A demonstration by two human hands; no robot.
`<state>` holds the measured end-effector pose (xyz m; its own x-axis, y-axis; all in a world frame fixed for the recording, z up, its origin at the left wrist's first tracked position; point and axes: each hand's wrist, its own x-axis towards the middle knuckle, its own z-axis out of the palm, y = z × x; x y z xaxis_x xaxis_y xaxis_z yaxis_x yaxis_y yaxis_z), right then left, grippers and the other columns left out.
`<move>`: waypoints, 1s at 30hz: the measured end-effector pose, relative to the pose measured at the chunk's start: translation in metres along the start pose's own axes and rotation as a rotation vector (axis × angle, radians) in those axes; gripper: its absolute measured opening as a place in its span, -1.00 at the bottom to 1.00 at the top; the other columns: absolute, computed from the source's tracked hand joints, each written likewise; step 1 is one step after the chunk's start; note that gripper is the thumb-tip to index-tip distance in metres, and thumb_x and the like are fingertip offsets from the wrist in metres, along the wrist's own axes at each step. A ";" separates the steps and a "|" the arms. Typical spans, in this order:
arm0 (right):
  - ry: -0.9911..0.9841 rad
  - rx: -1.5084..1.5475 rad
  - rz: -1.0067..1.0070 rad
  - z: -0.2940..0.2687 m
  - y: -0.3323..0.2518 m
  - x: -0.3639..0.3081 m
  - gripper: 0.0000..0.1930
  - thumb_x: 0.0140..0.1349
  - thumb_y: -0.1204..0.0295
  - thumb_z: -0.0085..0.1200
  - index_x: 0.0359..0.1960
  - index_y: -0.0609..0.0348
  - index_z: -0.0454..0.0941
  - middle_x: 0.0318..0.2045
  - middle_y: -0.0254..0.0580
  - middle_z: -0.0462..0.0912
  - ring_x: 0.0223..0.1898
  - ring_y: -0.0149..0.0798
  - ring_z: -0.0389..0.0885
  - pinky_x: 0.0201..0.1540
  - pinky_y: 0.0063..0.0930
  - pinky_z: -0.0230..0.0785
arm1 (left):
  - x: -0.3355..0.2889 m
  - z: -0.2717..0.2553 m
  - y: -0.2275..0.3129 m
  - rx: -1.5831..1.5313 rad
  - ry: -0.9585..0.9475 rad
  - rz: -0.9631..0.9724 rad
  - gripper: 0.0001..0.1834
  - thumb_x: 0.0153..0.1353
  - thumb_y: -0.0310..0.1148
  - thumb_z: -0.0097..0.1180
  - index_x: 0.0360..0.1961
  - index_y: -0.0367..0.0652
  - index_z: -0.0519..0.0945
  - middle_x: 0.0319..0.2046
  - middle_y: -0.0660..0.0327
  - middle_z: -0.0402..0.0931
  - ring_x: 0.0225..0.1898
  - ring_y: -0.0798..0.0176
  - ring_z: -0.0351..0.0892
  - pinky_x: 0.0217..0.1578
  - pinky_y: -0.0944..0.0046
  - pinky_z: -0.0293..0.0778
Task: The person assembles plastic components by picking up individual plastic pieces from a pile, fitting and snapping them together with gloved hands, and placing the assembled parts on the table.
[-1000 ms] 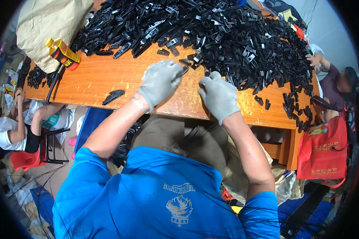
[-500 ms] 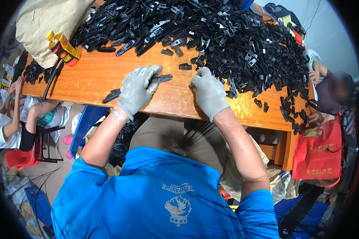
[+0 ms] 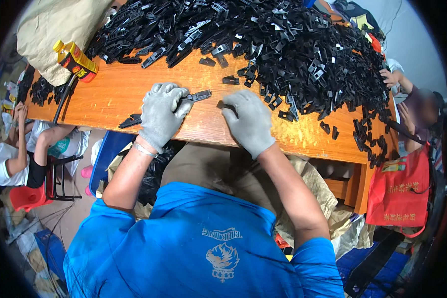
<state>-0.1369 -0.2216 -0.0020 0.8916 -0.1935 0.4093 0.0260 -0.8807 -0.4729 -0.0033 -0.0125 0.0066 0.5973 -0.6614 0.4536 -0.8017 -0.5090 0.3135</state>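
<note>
Both my hands wear grey work gloves. My left hand [image 3: 164, 111] is closed on a slim black plastic part [image 3: 200, 96], which sticks out past the thumb toward the right. Beside the same hand's heel, a black tapered end [image 3: 130, 120] shows on the table; whether it belongs to that part is hidden by the palm. Slightly blurred, my right hand [image 3: 251, 121] pinches a small black plastic clip [image 3: 222, 105], a short gap to the right of the left hand's part. Loose black clips [image 3: 230, 80] lie just beyond the right hand.
A big heap of black plastic parts [image 3: 303, 54] covers the table's [image 3: 109, 102] far side and right. At the left stand a yellow-capped bottle [image 3: 77, 62] and a beige sack [image 3: 49, 35]. A red bag [image 3: 400, 188] hangs at right. Other people sit at both sides.
My right hand has drawn back from the heap's edge and now shows a small clip at its fingertips. My left hand has shifted slightly left, still gripping its part.
</note>
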 end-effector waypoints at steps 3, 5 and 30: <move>-0.025 -0.151 0.062 -0.005 -0.008 0.001 -0.83 0.25 0.39 0.35 -0.13 0.03 0.71 -0.16 -0.12 0.67 -0.04 0.01 0.70 -0.06 -0.12 0.60 | -0.003 -0.004 -0.002 0.015 -0.042 -0.066 -0.80 0.22 -0.27 0.41 -0.15 -0.05 0.79 -0.20 0.17 0.68 -0.08 -0.04 0.60 -0.03 -0.01 0.51; -0.134 -0.200 0.111 -0.014 -0.013 0.010 -0.86 0.25 0.37 0.34 -0.18 0.05 0.76 -0.16 -0.08 0.70 -0.04 0.04 0.73 -0.02 -0.08 0.61 | -0.003 -0.003 -0.005 0.021 -0.057 -0.101 -0.80 0.22 -0.26 0.42 -0.16 -0.05 0.79 -0.21 0.17 0.67 -0.10 -0.04 0.59 -0.04 -0.02 0.51; -0.162 0.054 -0.101 0.023 -0.018 0.035 -0.80 0.32 0.31 0.33 -0.03 -0.11 0.74 -0.12 -0.21 0.65 -0.15 -0.01 0.75 -0.16 -0.10 0.61 | 0.024 -0.037 -0.012 0.124 -0.359 0.029 -0.80 0.25 -0.34 0.37 -0.10 0.01 0.79 -0.21 0.15 0.67 -0.07 -0.07 0.65 -0.05 -0.06 0.57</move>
<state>-0.0955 -0.2030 0.0029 0.9443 -0.0290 0.3278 0.1395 -0.8668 -0.4788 0.0199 -0.0022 0.0445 0.5621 -0.8164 0.1325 -0.8226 -0.5353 0.1917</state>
